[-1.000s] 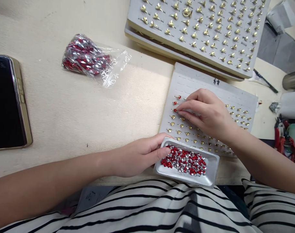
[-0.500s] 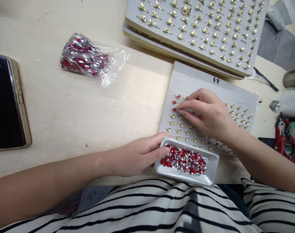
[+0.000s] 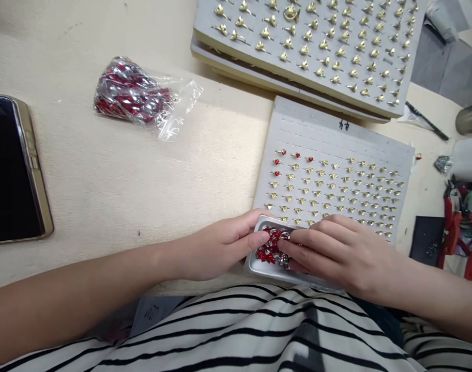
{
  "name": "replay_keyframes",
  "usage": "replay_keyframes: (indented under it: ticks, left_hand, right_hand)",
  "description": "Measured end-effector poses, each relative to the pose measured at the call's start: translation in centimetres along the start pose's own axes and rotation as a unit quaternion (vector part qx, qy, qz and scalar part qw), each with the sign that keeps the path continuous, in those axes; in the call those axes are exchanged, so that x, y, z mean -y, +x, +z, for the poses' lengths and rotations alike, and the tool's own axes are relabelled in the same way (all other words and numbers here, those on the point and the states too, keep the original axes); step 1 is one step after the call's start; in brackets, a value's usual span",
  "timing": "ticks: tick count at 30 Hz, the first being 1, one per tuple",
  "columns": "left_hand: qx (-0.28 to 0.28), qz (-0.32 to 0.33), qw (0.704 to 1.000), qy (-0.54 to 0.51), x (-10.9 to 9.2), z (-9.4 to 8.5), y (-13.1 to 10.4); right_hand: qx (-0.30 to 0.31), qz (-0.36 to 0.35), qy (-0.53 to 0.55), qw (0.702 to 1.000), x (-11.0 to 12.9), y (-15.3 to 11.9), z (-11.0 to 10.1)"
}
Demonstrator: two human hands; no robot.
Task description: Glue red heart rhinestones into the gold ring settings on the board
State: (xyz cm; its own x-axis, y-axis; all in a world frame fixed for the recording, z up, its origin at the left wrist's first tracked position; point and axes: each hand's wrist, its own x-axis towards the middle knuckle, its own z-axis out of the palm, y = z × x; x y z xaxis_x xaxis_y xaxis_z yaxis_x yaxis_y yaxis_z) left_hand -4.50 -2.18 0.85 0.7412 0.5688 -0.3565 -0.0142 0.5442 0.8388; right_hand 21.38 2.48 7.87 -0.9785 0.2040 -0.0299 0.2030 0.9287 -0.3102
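Note:
My left hand (image 3: pixel 224 245) grips the left end of a small white tray (image 3: pixel 257 267), thumb over the rim. Loose red and silver heart-shaped stones (image 3: pixel 272 248) lie in it. Over the tray, my right hand (image 3: pixel 332 250) has its fingers bent down among the stones; the fingertips are partly hidden, so whether a stone is between them cannot be made out. Just beyond the tray lies a grey foam board (image 3: pixel 309 134) with rows of gold rings (image 3: pixel 291 187). Several rings at its upper left carry red stones (image 3: pixel 298 155).
Behind the board, thicker stacked foam boards (image 3: pixel 255 67) hold more gold rings. A clear zip bag of red and silver stones (image 3: pixel 131 93) lies left of them. At the far left is a phone (image 3: pixel 11 170). Red-handled pliers (image 3: pixel 453 222) and a pen (image 3: pixel 427 121) are at the right.
My right hand has moved from the rings at the board's upper left down into the tray. The red-stoned rings it partly covered now show. My left hand stays on the tray.

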Motion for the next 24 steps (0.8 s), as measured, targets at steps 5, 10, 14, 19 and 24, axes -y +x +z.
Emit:
replay_keyframes:
  ticks: [5, 10, 14, 19, 24]
  left_hand:
    - [-0.004, 0.009, 1.0, 0.002, 0.1, 0.2, 0.0]
    - [-0.008, 0.013, 1.0, 0.014, 0.0, 0.2, 0.0]
    - [-0.007, 0.006, 1.0, 0.018, -0.1, 0.2, 0.0]
    - [-0.009, 0.002, 1.0, 0.025, 0.2, 0.1, -0.1]
    - [-0.011, -0.003, 1.0, 0.027, 0.5, 0.1, 0.0]
  right_hand:
    - [-0.016, 0.009, 0.024, 1.0, 0.2, 0.3, 0.2]
    - [-0.019, 0.038, 0.049, 0.998, 0.4, -0.2, -0.1]
    - [-0.008, 0.082, 0.112, 0.99, 0.5, -1.2, 0.1]
    - [-0.05, 0.157, 0.237, 0.957, -0.3, -1.0, -0.2]
    - [-0.081, 0.333, 0.399, 0.851, -1.5, -0.6, -0.4]
